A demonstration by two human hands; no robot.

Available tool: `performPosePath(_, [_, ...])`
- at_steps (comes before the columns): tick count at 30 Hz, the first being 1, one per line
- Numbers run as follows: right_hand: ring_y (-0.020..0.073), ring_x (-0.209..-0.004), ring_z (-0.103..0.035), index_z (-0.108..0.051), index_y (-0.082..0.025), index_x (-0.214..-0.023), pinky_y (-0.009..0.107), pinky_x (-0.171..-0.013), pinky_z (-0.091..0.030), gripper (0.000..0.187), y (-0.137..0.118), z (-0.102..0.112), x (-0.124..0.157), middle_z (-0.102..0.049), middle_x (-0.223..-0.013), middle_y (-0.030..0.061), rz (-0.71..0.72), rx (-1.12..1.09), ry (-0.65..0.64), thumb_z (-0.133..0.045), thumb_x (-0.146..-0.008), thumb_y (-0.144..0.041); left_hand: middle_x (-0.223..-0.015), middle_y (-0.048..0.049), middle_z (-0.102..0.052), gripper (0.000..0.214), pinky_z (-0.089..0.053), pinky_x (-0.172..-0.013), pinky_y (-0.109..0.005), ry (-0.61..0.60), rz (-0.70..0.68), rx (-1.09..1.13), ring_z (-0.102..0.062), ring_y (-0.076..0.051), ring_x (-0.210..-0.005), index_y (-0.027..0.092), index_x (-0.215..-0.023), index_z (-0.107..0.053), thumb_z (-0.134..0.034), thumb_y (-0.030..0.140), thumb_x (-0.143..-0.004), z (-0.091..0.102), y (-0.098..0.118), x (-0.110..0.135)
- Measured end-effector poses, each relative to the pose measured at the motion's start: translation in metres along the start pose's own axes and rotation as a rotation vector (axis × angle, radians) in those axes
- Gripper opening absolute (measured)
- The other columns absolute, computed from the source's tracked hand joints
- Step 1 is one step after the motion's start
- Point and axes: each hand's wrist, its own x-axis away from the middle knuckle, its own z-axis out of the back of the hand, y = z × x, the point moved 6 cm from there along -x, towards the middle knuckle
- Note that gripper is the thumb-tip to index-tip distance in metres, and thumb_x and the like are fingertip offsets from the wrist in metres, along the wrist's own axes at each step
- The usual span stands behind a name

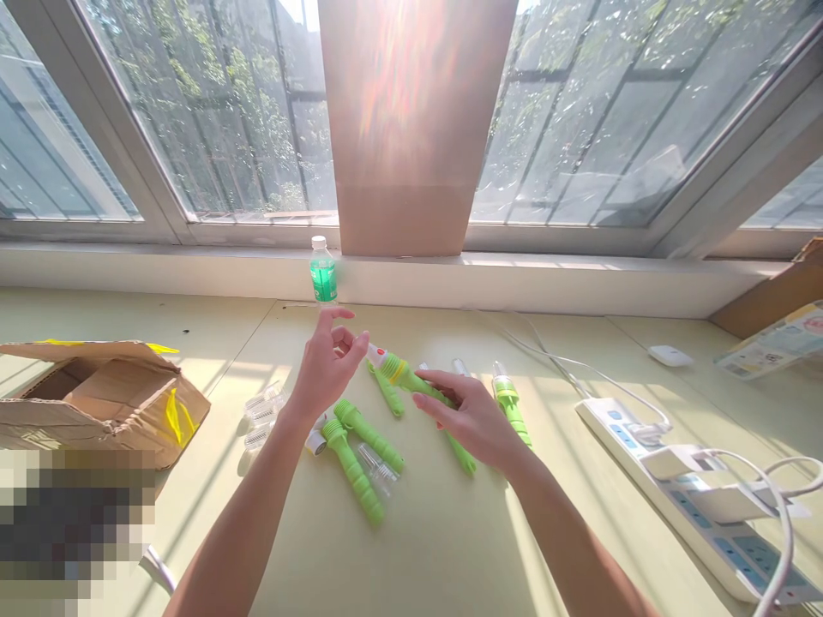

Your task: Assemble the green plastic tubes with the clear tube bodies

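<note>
My right hand (472, 411) is closed around a green ribbed plastic handle (415, 383) with a yellow ring, a white tip and a red spot, tilted up to the left. At that tip is my left hand (331, 356), thumb and fingers curled close together; whatever lies between them is too small to make out. Below lie two green handles (357, 480) and clear plastic tubes (379, 470). Another green handle (387, 392) rests behind the held one. Right of my right hand lies a green handle with a clear tube on it (510, 403). A white part (316, 441) is partly hidden by my left wrist.
More clear plastic pieces (262, 411) lie left of my left forearm. An open cardboard box (147, 386) stands at the left. A white power strip (681, 497) with plugs and cables runs along the right. A green-liquid bottle (323, 274) stands by the window ledge.
</note>
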Motion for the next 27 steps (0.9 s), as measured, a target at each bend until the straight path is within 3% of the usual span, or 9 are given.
performPosePath(4, [0.0127, -0.057, -0.047, -0.067, -0.023, -0.113, 0.025, -0.050, -0.041, 0.033, -0.002, 0.000, 0.000, -0.060, -0.071, -0.0001, 0.002, -0.013, -0.012, -0.059, -0.087, -0.042, -0.070, 0.0043, -0.059, 0.035, -0.053, -0.062, -0.025, -0.159, 0.053, 0.081, -0.061, -0.013, -0.066, 0.025, -0.110, -0.044, -0.063, 0.040, -0.084, -0.007, -0.002, 0.001])
performPosePath(6, [0.0102, -0.053, -0.046, -0.069, -0.021, -0.100, 0.024, -0.048, -0.039, 0.028, -0.004, -0.003, 0.001, -0.062, -0.074, 0.0005, 0.007, -0.054, -0.083, -0.055, -0.090, -0.043, -0.071, 0.0044, -0.060, 0.039, -0.053, -0.065, -0.025, -0.184, 0.060, 0.124, -0.062, -0.012, -0.067, 0.025, -0.112, -0.043, -0.066, 0.039, -0.083, -0.006, -0.003, 0.000])
performPosePath(9, [0.0073, -0.046, -0.043, -0.065, -0.018, -0.087, 0.022, -0.043, -0.033, 0.035, -0.005, -0.011, 0.002, -0.062, -0.075, 0.0015, -0.004, -0.164, -0.206, -0.046, -0.094, -0.046, -0.076, 0.0035, -0.062, 0.039, -0.054, -0.073, -0.028, -0.196, 0.047, 0.175, -0.063, -0.013, -0.071, 0.026, -0.114, -0.043, -0.066, 0.036, -0.084, -0.004, -0.003, 0.000])
performPosePath(12, [0.0070, -0.044, -0.043, -0.063, -0.018, -0.094, 0.022, -0.040, -0.030, 0.036, -0.003, -0.015, 0.002, -0.063, -0.078, 0.0022, -0.047, -0.273, -0.247, -0.044, -0.095, -0.049, -0.083, 0.0015, -0.064, 0.037, -0.054, -0.080, -0.032, -0.240, 0.043, 0.238, -0.064, -0.014, -0.077, 0.026, -0.116, -0.043, -0.064, 0.033, -0.086, -0.007, -0.002, 0.000])
performPosePath(15, [0.0074, -0.045, -0.044, -0.062, -0.019, -0.103, 0.022, -0.042, -0.032, 0.035, -0.001, -0.015, 0.000, -0.062, -0.076, 0.0013, -0.074, -0.288, -0.226, -0.047, -0.093, -0.049, -0.091, -0.0015, -0.067, 0.037, -0.054, -0.082, -0.033, -0.271, 0.045, 0.280, -0.064, -0.015, -0.084, 0.025, -0.116, -0.043, -0.063, 0.032, -0.086, -0.009, 0.001, 0.002])
performPosePath(20, [0.0086, -0.050, -0.045, -0.063, -0.019, -0.097, 0.023, -0.047, -0.035, 0.027, 0.000, -0.013, -0.003, -0.060, -0.072, -0.0005, -0.080, -0.235, -0.164, -0.060, -0.087, -0.044, -0.098, -0.0047, -0.070, 0.053, -0.053, -0.087, -0.036, -0.272, 0.043, 0.313, -0.067, -0.019, -0.095, 0.025, -0.130, -0.038, -0.065, 0.033, -0.085, -0.009, 0.006, 0.003])
performPosePath(23, [0.0089, -0.050, -0.045, -0.063, -0.020, -0.098, 0.023, -0.045, -0.034, 0.025, -0.001, -0.010, -0.005, -0.057, -0.070, -0.0020, -0.068, -0.260, -0.100, -0.063, -0.084, -0.041, -0.109, -0.0090, -0.069, 0.063, -0.055, -0.084, -0.038, -0.271, 0.071, 0.334, -0.069, -0.021, -0.094, 0.025, -0.139, -0.032, -0.062, 0.042, -0.086, -0.009, 0.005, 0.002])
performPosePath(27, [0.0089, -0.048, -0.044, -0.063, -0.019, -0.100, 0.024, -0.044, -0.033, 0.026, -0.004, -0.004, -0.004, -0.055, -0.068, -0.0026, -0.061, -0.309, -0.033, -0.064, -0.083, -0.039, -0.122, -0.0132, -0.064, 0.061, -0.056, -0.080, -0.038, -0.256, 0.122, 0.283, -0.071, -0.022, -0.090, 0.024, -0.141, -0.033, -0.049, 0.055, -0.090, -0.010, -0.002, -0.001])
